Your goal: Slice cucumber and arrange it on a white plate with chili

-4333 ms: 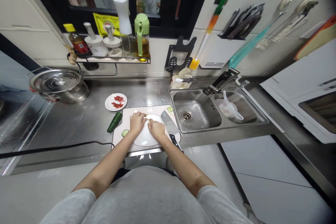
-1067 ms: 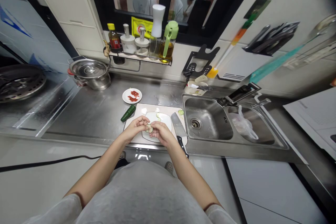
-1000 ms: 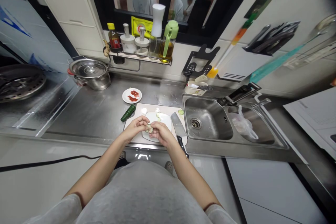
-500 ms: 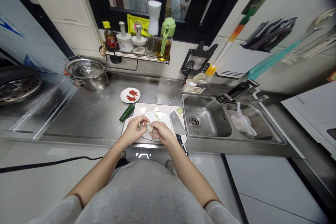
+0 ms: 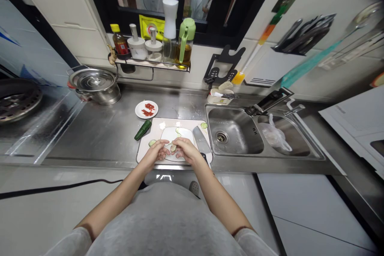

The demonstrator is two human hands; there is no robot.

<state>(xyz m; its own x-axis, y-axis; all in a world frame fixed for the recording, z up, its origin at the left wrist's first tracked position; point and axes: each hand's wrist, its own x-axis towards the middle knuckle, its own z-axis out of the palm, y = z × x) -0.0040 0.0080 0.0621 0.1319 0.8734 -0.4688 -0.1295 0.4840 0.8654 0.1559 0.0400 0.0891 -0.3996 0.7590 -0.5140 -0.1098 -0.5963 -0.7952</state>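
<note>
Over a white plate (image 5: 187, 134) on a pale cutting board (image 5: 159, 124), my right hand (image 5: 186, 150) pinches a thin pale-green cucumber slice (image 5: 173, 148). Facing it, my left hand (image 5: 157, 153) has its thumb and curled fingers apart, with nothing visible between them. Pale-green strips (image 5: 178, 131) lie on the plate's far part. One cucumber slice (image 5: 152, 143) rests beside my left hand, and another round slice (image 5: 204, 125) lies at the board's far right corner. A cleaver (image 5: 201, 138) lies right of the plate, its black handle partly behind my right wrist.
A dark green cucumber piece (image 5: 143, 130) lies left of the board. Behind it stands a small plate (image 5: 138, 111) of chopped red pieces. The sink (image 5: 237, 128) adjoins on the right; a lidded steel pot (image 5: 105, 92) is at back left. Bottles and jars fill a wall shelf (image 5: 135, 63).
My hands have drawn slightly apart, and my left fingers have loosened from the slice. The slice stays with my right hand. The whole view has shifted a little.
</note>
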